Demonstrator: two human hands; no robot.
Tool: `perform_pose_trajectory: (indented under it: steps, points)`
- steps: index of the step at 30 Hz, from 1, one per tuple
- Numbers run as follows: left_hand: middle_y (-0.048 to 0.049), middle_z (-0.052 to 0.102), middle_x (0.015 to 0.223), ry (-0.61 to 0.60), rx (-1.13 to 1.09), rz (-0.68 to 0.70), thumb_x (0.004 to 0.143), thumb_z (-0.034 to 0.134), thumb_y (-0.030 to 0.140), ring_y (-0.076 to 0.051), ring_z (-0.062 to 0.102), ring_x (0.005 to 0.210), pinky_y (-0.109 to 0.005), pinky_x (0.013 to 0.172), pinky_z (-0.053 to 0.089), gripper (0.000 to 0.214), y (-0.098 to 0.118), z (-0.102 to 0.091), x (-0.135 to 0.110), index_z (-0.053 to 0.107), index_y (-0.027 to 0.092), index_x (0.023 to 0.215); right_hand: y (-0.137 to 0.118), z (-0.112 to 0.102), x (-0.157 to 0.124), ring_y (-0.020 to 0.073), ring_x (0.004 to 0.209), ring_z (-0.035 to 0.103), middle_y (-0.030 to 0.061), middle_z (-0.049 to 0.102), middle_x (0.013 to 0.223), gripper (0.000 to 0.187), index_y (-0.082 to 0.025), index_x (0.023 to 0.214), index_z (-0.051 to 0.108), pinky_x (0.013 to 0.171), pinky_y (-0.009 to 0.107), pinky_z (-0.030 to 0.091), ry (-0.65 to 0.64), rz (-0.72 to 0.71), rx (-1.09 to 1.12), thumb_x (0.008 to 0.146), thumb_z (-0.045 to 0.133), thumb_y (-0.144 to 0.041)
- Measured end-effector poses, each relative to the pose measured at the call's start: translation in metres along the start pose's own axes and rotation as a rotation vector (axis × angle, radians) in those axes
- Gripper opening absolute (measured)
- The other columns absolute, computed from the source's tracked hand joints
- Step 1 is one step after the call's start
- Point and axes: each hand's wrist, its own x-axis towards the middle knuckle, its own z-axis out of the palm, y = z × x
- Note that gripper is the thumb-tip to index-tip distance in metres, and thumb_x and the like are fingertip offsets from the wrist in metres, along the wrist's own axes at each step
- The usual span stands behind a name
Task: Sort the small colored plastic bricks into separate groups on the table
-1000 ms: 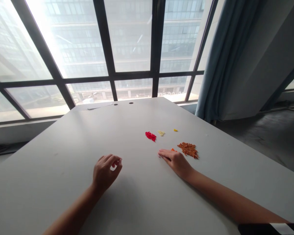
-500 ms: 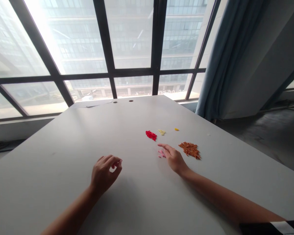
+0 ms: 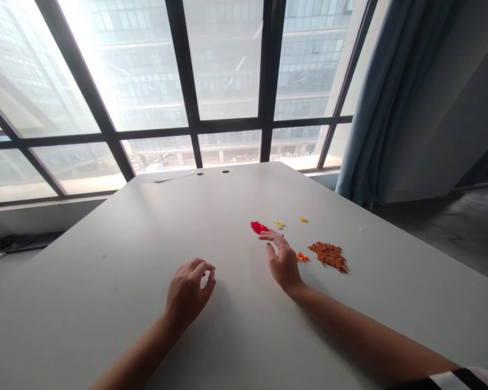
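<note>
Lying on the white table point(image 3: 236, 200), a small heap of bright red pieces point(image 3: 258, 226) sits near the middle of the top, right at the fingertips of the right hand point(image 3: 283, 261). That hand reaches in from the right with its fingers loosely extended and its thumb well apart from them; the fingertips overlap the heap's near edge in view, though whether they touch it or grip any piece cannot be told. Just beyond the fingers and to the right lies a little cluster of cream pieces point(image 3: 278, 223), and farther right a yellow piece point(image 3: 304, 220). Close against the right hand's outer side, partly hidden by it, are some orange pieces point(image 3: 303, 257), with a larger spread of brown pieces point(image 3: 329, 256) just to their right. Well apart on the left, the left hand point(image 3: 191, 287) is curled, thumb and forefinger bent toward each other in a ring; whether it has hold of anything is unclear. Toward the far edge are a pale sheet point(image 3: 173, 176) and two dark round spots point(image 3: 225, 171). Behind stands a black-framed window point(image 3: 223, 59), with a blue curtain point(image 3: 370, 130) at its right.
</note>
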Motion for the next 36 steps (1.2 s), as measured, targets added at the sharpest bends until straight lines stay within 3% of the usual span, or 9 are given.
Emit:
perform_pose_trajectory:
  steps: [1,3,6,11,17,25,36]
  points:
    - [-0.0064,0.072,0.092,-0.024,0.02,-0.025,0.091,0.046,0.024,-0.019,0.067,0.08,-0.034,0.077,0.054,0.022,-0.001,0.003,0.001,0.067,0.019,0.091,-0.008,0.005,0.002,0.027,0.137,0.041,0.0129,0.057,0.137,0.042,-0.017,0.129,0.06,0.117,0.055,0.025,-0.027,-0.057,-0.032,0.098,0.032,-0.018]
    - [-0.0112,0.071,0.112,-0.079,0.062,-0.073,0.091,0.042,0.021,-0.022,0.068,0.099,-0.038,0.089,0.054,0.03,-0.004,0.012,0.002,0.066,0.016,0.109,-0.022,0.019,0.007,0.026,0.137,0.041,0.013,0.057,0.138,0.041,-0.014,0.131,0.059,0.119,0.049,0.026,-0.118,-0.161,-0.098,0.095,0.039,-0.018]
    - [-0.0178,0.062,0.131,-0.178,0.124,-0.13,0.092,0.035,0.017,-0.027,0.058,0.123,-0.042,0.103,0.048,0.043,-0.01,0.029,0.003,0.059,0.008,0.127,-0.034,0.04,0.011,0.0272,0.131,0.048,0.0159,0.056,0.139,0.037,-0.012,0.131,0.058,0.112,0.048,0.036,-0.224,-0.232,-0.208,0.095,0.05,-0.021]
    - [-0.0221,0.043,0.147,-0.316,0.188,-0.19,0.094,0.029,0.019,-0.032,0.038,0.14,-0.046,0.114,0.035,0.051,-0.015,0.048,0.002,0.047,0.001,0.139,-0.035,0.053,0.009,0.0253,0.113,0.059,0.0102,0.056,0.131,0.036,-0.018,0.126,0.056,0.094,0.049,0.051,-0.262,-0.243,-0.362,0.094,0.06,-0.034]
    - [-0.0182,0.028,0.156,-0.405,0.215,-0.205,0.096,0.029,0.028,-0.031,0.023,0.146,-0.046,0.119,0.024,0.057,-0.016,0.046,0.003,0.035,0.002,0.147,-0.037,0.051,0.005,0.0256,0.115,0.058,0.0108,0.055,0.132,0.036,-0.018,0.127,0.056,0.095,0.049,0.05,-0.284,-0.238,-0.446,0.094,0.059,-0.033]
    - [-0.0167,0.024,0.157,-0.461,0.245,-0.206,0.098,0.026,0.033,-0.029,0.02,0.147,-0.043,0.12,0.022,0.059,-0.014,0.044,0.005,0.031,0.003,0.149,-0.038,0.049,0.006,0.0262,0.117,0.056,0.011,0.054,0.134,0.037,-0.018,0.128,0.056,0.097,0.05,0.048,-0.292,-0.249,-0.466,0.094,0.059,-0.033]
    - [-0.0148,0.023,0.158,-0.449,0.231,-0.2,0.098,0.026,0.036,-0.029,0.021,0.147,-0.044,0.12,0.022,0.06,-0.015,0.045,0.004,0.029,0.007,0.151,-0.037,0.05,0.005,0.0237,0.109,0.06,0.0103,0.058,0.128,0.034,-0.017,0.125,0.057,0.091,0.046,0.053,-0.26,-0.271,-0.513,0.094,0.059,-0.033]
